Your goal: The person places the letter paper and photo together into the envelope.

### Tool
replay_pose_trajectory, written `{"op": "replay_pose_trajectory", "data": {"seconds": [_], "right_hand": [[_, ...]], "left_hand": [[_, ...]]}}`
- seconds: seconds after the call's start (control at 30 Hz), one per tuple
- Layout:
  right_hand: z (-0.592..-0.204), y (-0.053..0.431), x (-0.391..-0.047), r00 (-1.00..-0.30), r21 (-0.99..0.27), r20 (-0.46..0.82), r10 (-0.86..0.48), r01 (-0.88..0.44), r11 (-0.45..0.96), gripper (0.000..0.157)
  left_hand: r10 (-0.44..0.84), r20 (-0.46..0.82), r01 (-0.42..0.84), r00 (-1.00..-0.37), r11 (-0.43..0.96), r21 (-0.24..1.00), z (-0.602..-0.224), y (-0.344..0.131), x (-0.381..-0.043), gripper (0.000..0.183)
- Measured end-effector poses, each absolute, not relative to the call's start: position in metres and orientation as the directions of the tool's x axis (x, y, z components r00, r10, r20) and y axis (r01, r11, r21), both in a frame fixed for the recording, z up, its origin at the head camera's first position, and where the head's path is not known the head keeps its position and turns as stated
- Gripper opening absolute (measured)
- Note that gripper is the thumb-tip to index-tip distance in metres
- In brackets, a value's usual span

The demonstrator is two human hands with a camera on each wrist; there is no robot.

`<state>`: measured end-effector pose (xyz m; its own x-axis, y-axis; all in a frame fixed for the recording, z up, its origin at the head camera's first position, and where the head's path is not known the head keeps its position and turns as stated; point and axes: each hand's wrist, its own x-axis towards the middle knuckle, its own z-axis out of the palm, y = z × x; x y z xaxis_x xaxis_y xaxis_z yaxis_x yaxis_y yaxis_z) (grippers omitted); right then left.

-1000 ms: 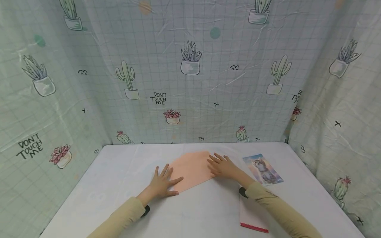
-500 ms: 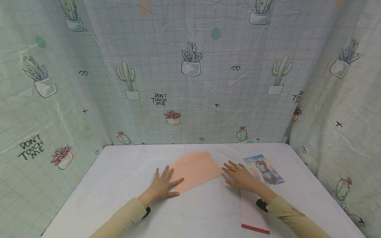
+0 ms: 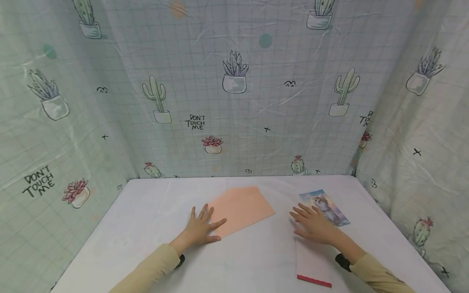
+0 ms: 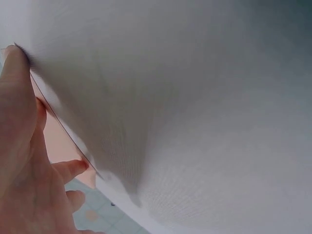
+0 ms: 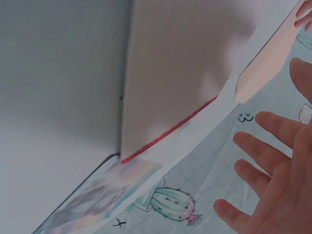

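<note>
A flat peach paper shaped like an envelope with its flap open [image 3: 242, 207] lies mid-table. My left hand [image 3: 199, 227] rests on its left end with fingers spread; the left wrist view shows the fingers [image 4: 70, 169] along its edge. My right hand [image 3: 315, 225] is apart from it, fingers outstretched and holding nothing, over the far end of a pale pink sheet [image 3: 311, 260] with red ends. It partly covers a kitten picture card [image 3: 331, 215]. In the right wrist view the fingers [image 5: 261, 146] are spread above the table.
The white table [image 3: 146, 215] has its far edge against a hanging cloth [image 3: 234, 110] printed with cacti. The same cloth hangs at the left and right sides.
My right hand has left the peach paper's right end and moved right, over the pink sheet and close to the kitten card. My left hand has stayed in place.
</note>
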<state>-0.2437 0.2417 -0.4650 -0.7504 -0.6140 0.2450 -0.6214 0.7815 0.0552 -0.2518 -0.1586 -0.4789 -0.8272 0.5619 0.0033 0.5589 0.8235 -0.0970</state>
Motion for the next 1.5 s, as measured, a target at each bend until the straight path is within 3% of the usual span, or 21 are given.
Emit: {"op": "replay_pose_trajectory", "data": {"seconds": [0.33, 0.63, 0.87, 1.13, 1.5], "right_hand": [[-0.465, 0.258, -0.241, -0.813, -0.006, 0.198, -0.547, -0.559, 0.829, 0.059], [-0.467, 0.278, -0.249, -0.833, 0.013, 0.233, -0.502, -0.514, 0.858, 0.057], [-0.474, 0.292, -0.267, -0.826, 0.113, 0.240, -0.510, -0.498, 0.860, 0.054], [-0.481, 0.307, -0.291, -0.863, 0.136, 0.202, -0.463, -0.443, 0.886, 0.049], [-0.481, 0.312, -0.321, -0.855, 0.182, 0.197, -0.480, -0.449, 0.875, 0.049]], "left_hand": [[0.570, 0.010, 0.566, -0.822, 0.818, -0.098, -0.480, -0.159, -0.254, 0.060], [0.571, 0.007, 0.568, -0.821, 0.818, -0.092, -0.481, -0.160, -0.255, 0.061], [0.563, 0.003, 0.561, -0.826, 0.823, -0.089, -0.481, -0.161, -0.256, 0.061], [0.566, -0.002, 0.565, -0.824, 0.822, -0.076, -0.480, -0.161, -0.256, 0.061], [0.558, -0.021, 0.557, -0.830, 0.826, -0.085, -0.484, -0.162, -0.259, 0.061]]}}
